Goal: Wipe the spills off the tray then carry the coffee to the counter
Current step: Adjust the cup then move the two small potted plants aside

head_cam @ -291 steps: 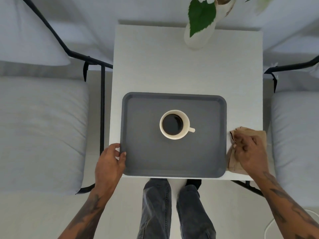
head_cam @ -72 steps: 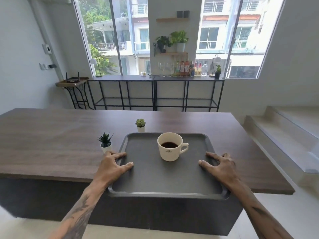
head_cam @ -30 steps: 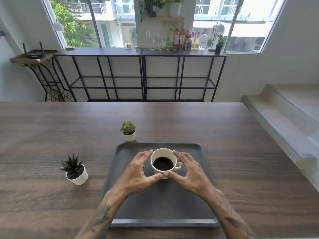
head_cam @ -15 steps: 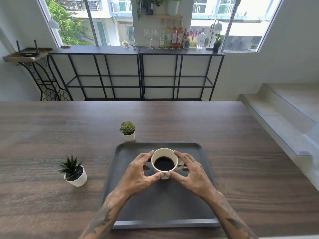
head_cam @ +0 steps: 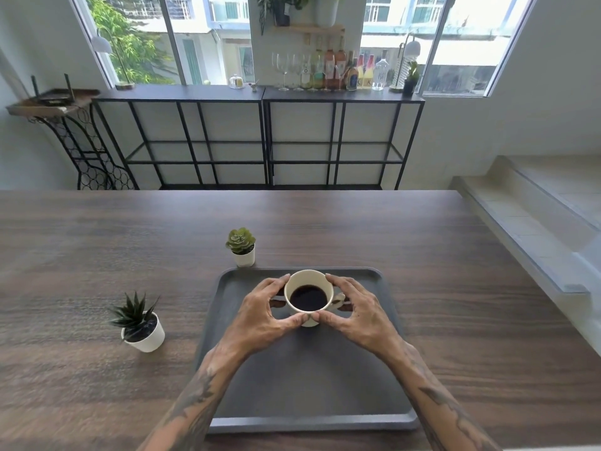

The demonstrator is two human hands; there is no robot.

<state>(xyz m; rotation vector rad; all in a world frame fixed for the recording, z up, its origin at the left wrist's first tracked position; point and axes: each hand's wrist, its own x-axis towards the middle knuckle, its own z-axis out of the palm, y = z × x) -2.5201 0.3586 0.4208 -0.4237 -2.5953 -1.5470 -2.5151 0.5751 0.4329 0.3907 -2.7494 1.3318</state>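
While both hands cup it, coffee cup (head_cam: 308, 297) sits on tray (head_cam: 305, 379), desk (head_cam: 455, 288).
Left hand (head_cam: 260, 315), right hand (head_cam: 357, 312): each grip curled against cup wall, thumbs meeting at front.

Dark wood-grain counter (head_cam: 422, 255) in the foreground, bearing two small potted succulents (head_cam: 241, 245). Beyond it, black metal-frame shelving (head_cam: 260, 141) against a white wall (head_cam: 536, 92), topped with wine glasses (head_cam: 289, 71) and what appear to be bottles (head_cam: 344, 68). Large windows (head_cam: 140, 37) admit daylight. Pale steps (head_cam: 536, 203) at right.
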